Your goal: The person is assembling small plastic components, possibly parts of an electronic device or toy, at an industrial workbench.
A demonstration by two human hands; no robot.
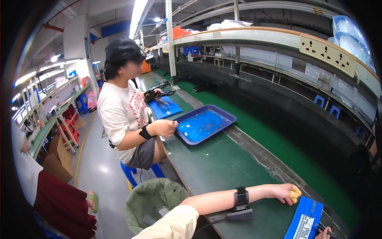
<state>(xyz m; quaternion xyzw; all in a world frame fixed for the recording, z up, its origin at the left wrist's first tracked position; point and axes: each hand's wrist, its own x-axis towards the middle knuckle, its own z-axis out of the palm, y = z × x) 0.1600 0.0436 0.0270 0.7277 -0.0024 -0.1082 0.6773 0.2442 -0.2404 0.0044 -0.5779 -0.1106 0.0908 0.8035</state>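
The blue board (305, 217) lies on the green worktop (238, 163), between the wearer's two hands. The left hand (285, 194) reaches across to just beside its far corner, fingers bent around something yellow (295, 194); I can't tell whether that is gripped or worn over the fingertips. The right hand (324, 234) sits by the board's right side, near a slim black thing, but the picture's edge cuts it off, so its grip can't be told. A white grid panel (304, 227) covers part of the board.

Farther along, the tray (231, 118) holds crumpled-looking blue material with small white bits on it; a co-worker's hand (162, 128) is at its near-left edge. Below the worktop's edge, the green-lined bin (137, 199) contains pale scraps (163, 212).
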